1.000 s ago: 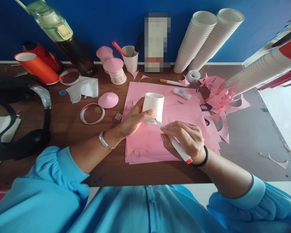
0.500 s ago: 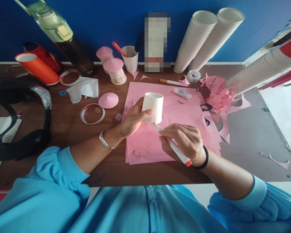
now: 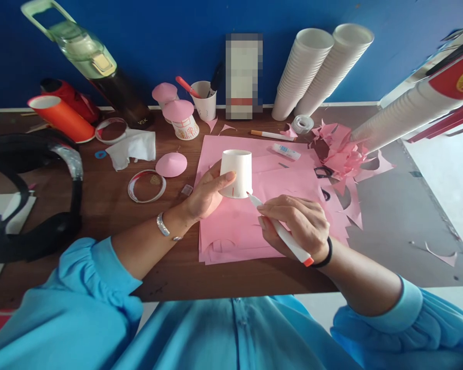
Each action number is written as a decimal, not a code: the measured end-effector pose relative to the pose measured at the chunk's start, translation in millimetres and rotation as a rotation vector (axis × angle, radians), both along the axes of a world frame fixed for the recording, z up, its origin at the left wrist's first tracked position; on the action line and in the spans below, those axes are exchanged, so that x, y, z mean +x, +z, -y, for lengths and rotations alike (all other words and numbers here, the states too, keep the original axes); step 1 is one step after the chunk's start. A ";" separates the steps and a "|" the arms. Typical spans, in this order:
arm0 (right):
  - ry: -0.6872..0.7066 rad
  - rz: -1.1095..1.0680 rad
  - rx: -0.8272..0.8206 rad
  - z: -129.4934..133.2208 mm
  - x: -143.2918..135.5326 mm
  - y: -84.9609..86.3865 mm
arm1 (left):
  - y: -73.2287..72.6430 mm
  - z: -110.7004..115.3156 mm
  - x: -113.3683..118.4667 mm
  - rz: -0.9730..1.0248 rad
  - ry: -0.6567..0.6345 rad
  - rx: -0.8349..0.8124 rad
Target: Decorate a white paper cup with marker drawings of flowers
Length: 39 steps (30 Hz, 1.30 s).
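My left hand (image 3: 208,191) is wrapped round a white paper cup (image 3: 239,167), its thumb across the front. A short red line shows low on the cup's side. In my right hand (image 3: 299,223) is a white marker (image 3: 289,240) with an orange-red end; its tip is at the cup's lower right edge. Both hands are above stacked pink paper sheets (image 3: 231,221). Beyond them, to the left, stand decorated cups with pink cone tops (image 3: 178,110), and a loose pink cone (image 3: 171,164) lies on the table.
Stacked white cups (image 3: 303,72) stand at the back, beside a tape roll (image 3: 303,124). Pink scraps (image 3: 337,149) and black-handled scissors (image 3: 323,172) lie right. A pen cup (image 3: 206,103), a glue tube (image 3: 286,151), bottles (image 3: 119,97) and black headphones (image 3: 75,205) are also around.
The cup has turned slightly and shifted left in the view, and its red line now shows nearer the middle. The marker tip has moved to the cup's lower right edge. The camera view has shifted slightly.
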State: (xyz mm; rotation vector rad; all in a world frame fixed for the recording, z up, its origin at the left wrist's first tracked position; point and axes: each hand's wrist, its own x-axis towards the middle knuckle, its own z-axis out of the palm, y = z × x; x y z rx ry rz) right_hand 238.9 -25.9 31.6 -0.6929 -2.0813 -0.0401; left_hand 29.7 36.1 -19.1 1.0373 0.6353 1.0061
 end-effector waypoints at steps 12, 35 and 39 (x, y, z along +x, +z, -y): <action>-0.011 -0.011 0.000 -1.6 -1.0 -7.4 | 1.2 -0.3 -1.6 -0.004 -0.061 -0.005; 0.000 -0.008 0.012 -2.1 -0.7 -6.1 | 2.8 1.4 -2.0 0.031 -0.087 0.000; 0.000 -0.013 0.011 -2.3 -0.6 -6.0 | 2.6 1.1 -2.1 0.032 -0.100 0.007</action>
